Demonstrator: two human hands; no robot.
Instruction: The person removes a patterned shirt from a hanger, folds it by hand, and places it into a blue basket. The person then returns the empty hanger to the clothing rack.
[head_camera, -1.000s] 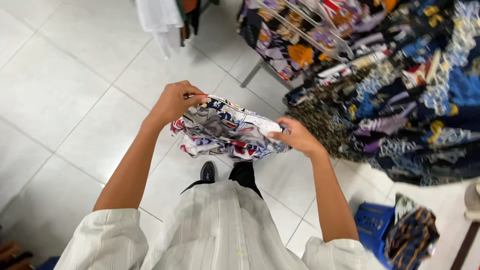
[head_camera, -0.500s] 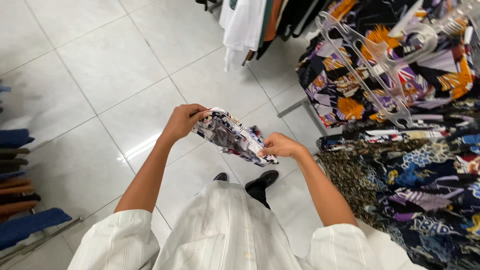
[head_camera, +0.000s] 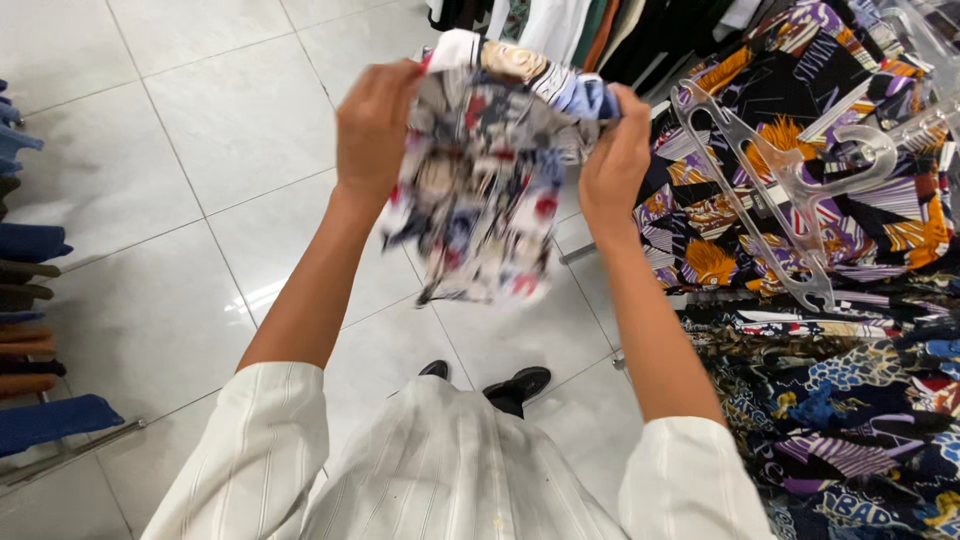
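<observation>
Fingers of the left hand (head_camera: 375, 125) and right hand (head_camera: 615, 160) pinch the printed shirt's (head_camera: 480, 190) top edge, letting it hang open below.

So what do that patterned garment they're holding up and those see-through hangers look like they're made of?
The patterned garment looks like thin, soft printed fabric: it hangs limp and creased between the left hand and right hand. The clear hangers look like hard, glossy transparent plastic, probably acrylic.
</observation>
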